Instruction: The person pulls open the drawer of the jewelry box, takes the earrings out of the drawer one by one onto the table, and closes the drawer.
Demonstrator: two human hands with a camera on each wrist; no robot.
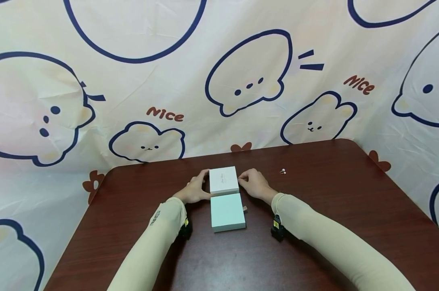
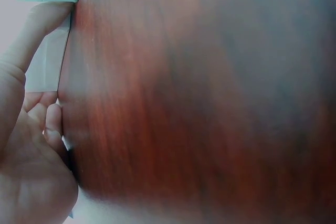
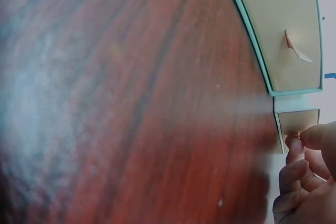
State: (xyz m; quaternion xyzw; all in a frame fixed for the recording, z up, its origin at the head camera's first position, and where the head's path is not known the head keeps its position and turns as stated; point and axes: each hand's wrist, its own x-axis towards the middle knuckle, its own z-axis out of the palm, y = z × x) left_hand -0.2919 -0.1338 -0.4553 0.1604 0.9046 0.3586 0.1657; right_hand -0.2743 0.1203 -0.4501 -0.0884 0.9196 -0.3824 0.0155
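A white box (image 1: 223, 180) with small print on its lid lies flat on the table, right behind a mint-green box (image 1: 228, 212). My left hand (image 1: 194, 189) holds the white box at its left end, thumb at the near corner beside the mint box and fingers round the far corner. At the opposite end, the thumb and fingertips of my right hand (image 1: 255, 184) pinch together against the tan side face (image 3: 299, 121) of the white box, where a pull tab is mostly hidden by them. A ribbon tab (image 3: 297, 47) sticks out of the mint box's tan right side.
Two small pearl-like studs (image 1: 283, 171) lie on the dark red-brown table (image 1: 306, 161), to the right of my right hand. A cartoon-printed cloth (image 1: 190, 89) hangs behind the table and along its sides.
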